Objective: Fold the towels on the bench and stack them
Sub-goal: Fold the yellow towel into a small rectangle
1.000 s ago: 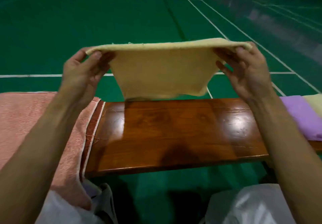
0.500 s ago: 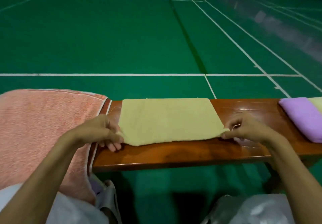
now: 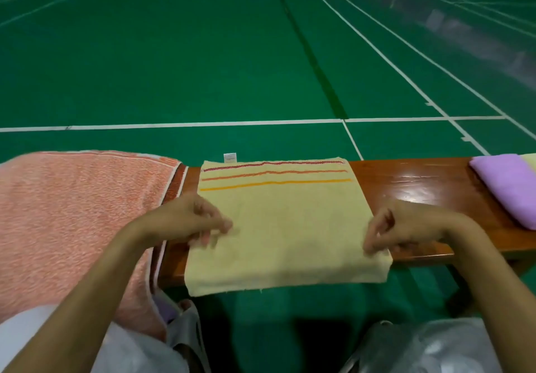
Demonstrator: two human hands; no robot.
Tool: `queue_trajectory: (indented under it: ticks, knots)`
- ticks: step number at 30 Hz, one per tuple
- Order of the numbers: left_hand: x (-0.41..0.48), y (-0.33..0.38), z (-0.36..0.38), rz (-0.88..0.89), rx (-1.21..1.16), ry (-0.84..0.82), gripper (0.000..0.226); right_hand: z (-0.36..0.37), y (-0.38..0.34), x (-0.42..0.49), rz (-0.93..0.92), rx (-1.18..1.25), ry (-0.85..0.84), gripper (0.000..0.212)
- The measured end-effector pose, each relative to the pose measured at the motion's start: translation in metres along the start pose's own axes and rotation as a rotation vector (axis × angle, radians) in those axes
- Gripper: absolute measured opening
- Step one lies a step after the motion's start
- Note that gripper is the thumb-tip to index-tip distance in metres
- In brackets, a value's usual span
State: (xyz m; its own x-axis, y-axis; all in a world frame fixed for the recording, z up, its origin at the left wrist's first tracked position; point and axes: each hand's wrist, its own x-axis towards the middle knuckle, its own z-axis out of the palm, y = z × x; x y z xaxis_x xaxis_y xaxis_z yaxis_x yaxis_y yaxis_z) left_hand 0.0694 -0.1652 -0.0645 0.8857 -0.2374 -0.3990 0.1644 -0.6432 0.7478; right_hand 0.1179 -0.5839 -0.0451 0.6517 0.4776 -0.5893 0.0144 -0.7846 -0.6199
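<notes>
Towel (image 3: 284, 227) flat on bench (image 3: 412, 181), near edge overhanging. My left hand (image 3: 185, 222) on its left edge, right hand (image 3: 406, 224) on right edge; fingers curled, blurred, can't tell if pinching.

A green sports-court floor (image 3: 174, 59) stretches away, marked with white lines (image 3: 203, 124) and one dark seam (image 3: 313, 59). Pale glare (image 3: 464, 24) sheens its far right. The glossy brown wooden table (image 3: 412, 181) reflects light.
</notes>
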Motion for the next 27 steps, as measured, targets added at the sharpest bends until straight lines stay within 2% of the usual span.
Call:
queue_trajectory:
  ticks: [2,3,4,5,6,8,10,12,21,27]
  knots:
    - [0.017,-0.001,0.018,0.11,-0.046,0.455,0.019,0.011,-0.004,0.017,-0.055,0.081,0.393,0.018]
    - [0.024,-0.001,0.028,0.168,0.01,0.605,0.013,0.021,-0.008,0.03,-0.085,0.019,0.641,0.025]
    - [0.029,0.0,0.039,0.21,0.126,0.681,0.012,0.034,-0.012,0.044,-0.112,-0.12,0.87,0.034]
    - [0.034,-0.001,0.05,0.223,0.267,0.69,0.026,0.05,-0.016,0.059,-0.142,-0.263,1.007,0.048]
    - [0.037,-0.003,0.061,0.216,0.395,0.641,0.043,0.065,-0.021,0.072,-0.157,-0.377,1.028,0.064]
    - [0.043,-0.009,0.078,0.17,0.59,0.533,0.068,0.085,-0.03,0.091,-0.083,-0.487,0.85,0.087]
    - [0.048,-0.017,0.086,0.111,0.706,0.457,0.078,0.092,-0.034,0.1,-0.059,-0.545,0.679,0.086]
    - [0.051,-0.023,0.085,0.09,0.722,0.432,0.082,0.09,-0.027,0.104,-0.07,-0.594,0.611,0.081]
    - [0.045,-0.034,0.084,-0.064,0.708,0.544,0.081,0.078,0.006,0.095,0.168,-0.54,0.705,0.076]
    - [0.038,-0.031,0.084,0.009,0.633,0.526,0.077,0.081,0.001,0.09,0.133,-0.461,0.742,0.069]
